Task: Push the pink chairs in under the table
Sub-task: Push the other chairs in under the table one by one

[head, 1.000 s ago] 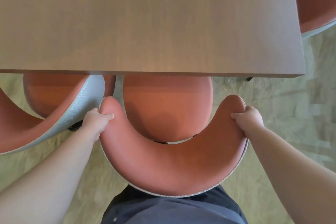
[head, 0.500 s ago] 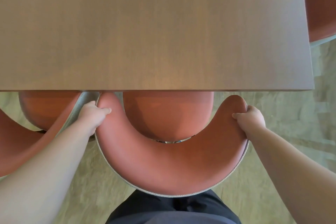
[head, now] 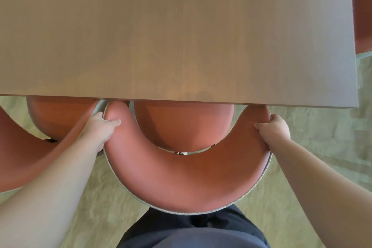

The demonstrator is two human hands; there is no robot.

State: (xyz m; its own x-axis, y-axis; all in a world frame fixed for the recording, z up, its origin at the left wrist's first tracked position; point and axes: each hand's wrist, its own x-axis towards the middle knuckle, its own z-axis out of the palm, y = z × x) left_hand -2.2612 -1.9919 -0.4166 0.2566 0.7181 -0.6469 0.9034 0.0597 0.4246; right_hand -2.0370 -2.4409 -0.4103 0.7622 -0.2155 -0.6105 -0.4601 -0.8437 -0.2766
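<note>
A pink chair (head: 181,175) with a curved backrest stands right in front of me, its seat partly under the brown table (head: 177,32). Both tips of the backrest reach the table's near edge. My left hand (head: 100,127) grips the left tip of the backrest, thumb on top. On the right tip, my right hand (head: 273,127) grips the same way. A second pink chair (head: 30,159) stands at the left, touching the first, with its seat also partly under the table.
A third pink chair (head: 363,16) shows at the table's far right side. Beige patterned carpet (head: 322,147) covers the floor around the chairs. My dark clothing fills the bottom middle, close behind the backrest.
The chair in my hands has rolled forward: its seat is further under the table and the backrest tips now meet the table edge. The left chair also sits closer to the table.
</note>
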